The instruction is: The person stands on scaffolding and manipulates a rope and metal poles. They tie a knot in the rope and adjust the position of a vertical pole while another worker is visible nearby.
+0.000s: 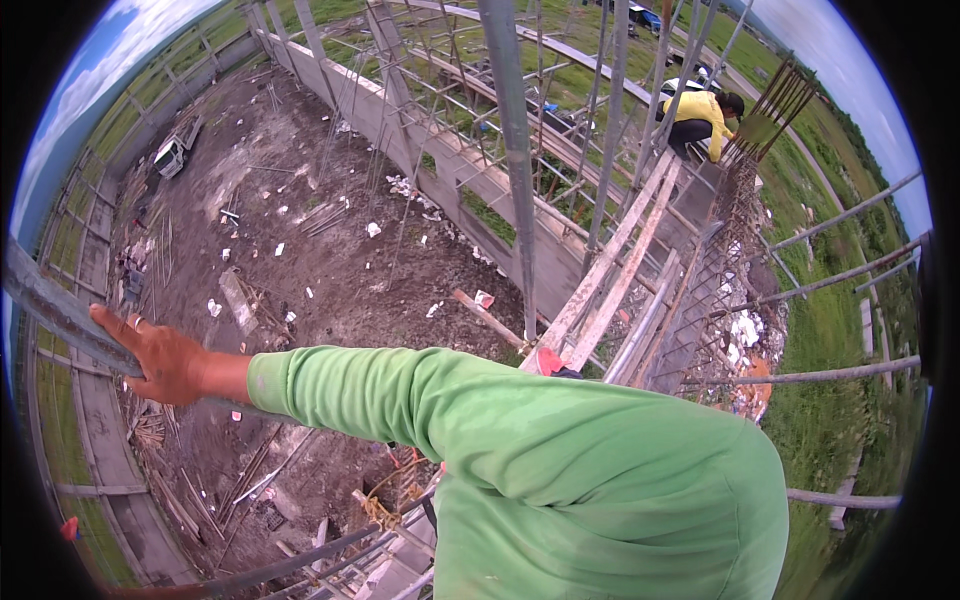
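Steadying is the step, I judge: my left hand (160, 358) has its grip wrapped around the grey scaffold pipe (60, 312) at far left, high above the dirt yard (330, 260). Right hand unseen. Next I'd need firm footing before letting go.

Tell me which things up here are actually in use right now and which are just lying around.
In use:
left hand gripping the grey scaffold pipe
wooden planks, the walkway ahead
rebar cage beside the planks, where a co-worker in yellow crouches

Lying about:
white scraps on the dirt below
loose timber
parked truck

Right hand: not in view.
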Motion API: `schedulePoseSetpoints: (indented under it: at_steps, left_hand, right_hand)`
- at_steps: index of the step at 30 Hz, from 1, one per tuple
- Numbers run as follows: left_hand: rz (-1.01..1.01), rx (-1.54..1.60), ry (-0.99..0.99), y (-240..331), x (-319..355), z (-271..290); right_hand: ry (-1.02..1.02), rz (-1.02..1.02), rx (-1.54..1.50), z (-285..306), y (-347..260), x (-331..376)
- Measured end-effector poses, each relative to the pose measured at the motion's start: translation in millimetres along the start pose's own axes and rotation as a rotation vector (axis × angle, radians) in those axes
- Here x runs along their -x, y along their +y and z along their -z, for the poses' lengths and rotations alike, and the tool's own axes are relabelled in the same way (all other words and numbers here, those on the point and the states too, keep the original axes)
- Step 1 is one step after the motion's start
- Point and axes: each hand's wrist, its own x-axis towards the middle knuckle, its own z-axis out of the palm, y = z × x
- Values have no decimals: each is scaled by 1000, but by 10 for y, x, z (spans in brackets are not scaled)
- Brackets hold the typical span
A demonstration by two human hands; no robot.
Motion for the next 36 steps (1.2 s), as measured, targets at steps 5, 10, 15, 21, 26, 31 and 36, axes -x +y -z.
schedulePoseSetpoints:
  at_steps: [5,10,15,21,26,31,36]
  left_hand:
    - [1,19,1,-41,54,32]
    - [27,82,39,-171,241,50]
    - [46,122,73,-284,427,25]
    - [60,126,100,-369,537,4]
    - [62,132,112,-406,599,2]
    - [67,138,122,-402,624,3]
    - [76,145,133,-408,644,18]
  right_hand:
    - [-73,-59,-75,28,-10,12]
    - [-49,-61,-47,67,-42,17]
    - [-62,-66,-54,66,-44,2]
    - [-69,-97,-97,92,-58,12]
    - [-115,-137,-109,117,-68,9]
    - [-92,-96,-135,115,-60,6]
    - [-88,-104,-154,120,-72,6]
